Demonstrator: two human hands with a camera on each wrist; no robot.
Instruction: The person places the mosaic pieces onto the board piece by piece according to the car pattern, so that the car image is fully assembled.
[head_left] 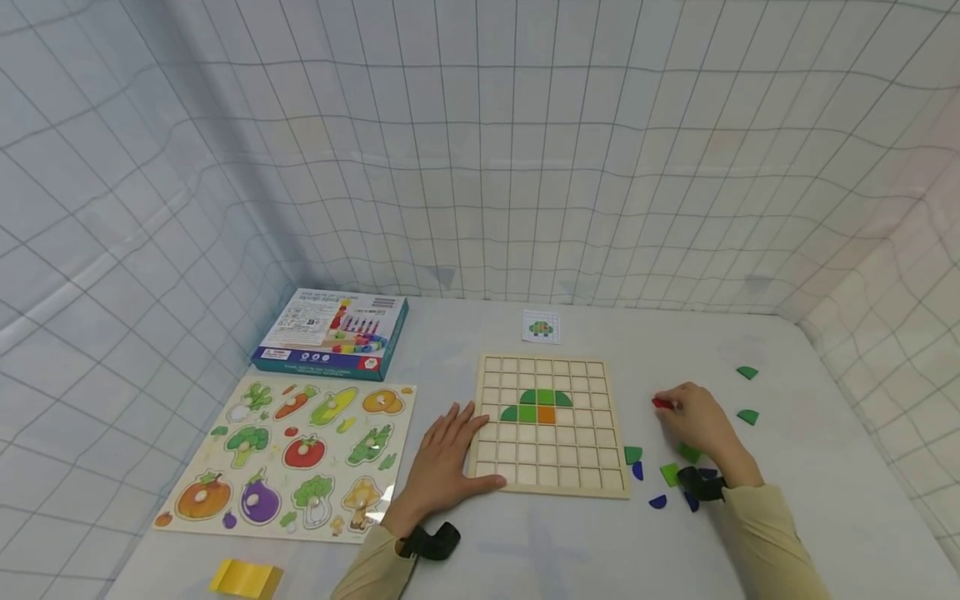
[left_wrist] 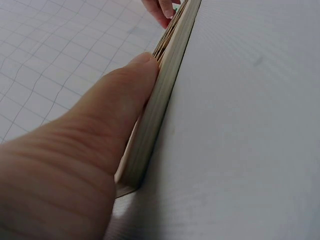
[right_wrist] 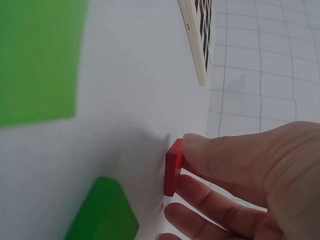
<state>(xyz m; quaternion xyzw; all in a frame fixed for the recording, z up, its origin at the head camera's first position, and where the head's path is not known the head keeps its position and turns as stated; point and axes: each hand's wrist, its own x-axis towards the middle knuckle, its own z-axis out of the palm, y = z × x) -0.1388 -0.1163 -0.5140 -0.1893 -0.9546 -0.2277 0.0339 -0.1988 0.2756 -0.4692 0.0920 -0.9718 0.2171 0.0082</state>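
A wooden grid board lies on the table, with several green tiles and an orange square tile set in its middle cells. My left hand rests at the board's left side, fingers spread and fairly straight, its thumb on the near edge. To the right of the board, my right hand pinches a small red tile between thumb and fingers, close to the table surface. Loose around that hand are a light green square tile, green quarter-round tiles and blue half-round tiles.
Behind the board lies a small pattern card with a green figure. At the left are a vegetable peg puzzle, a boxed toy set and a yellow block. Gridded cloth hangs around the table.
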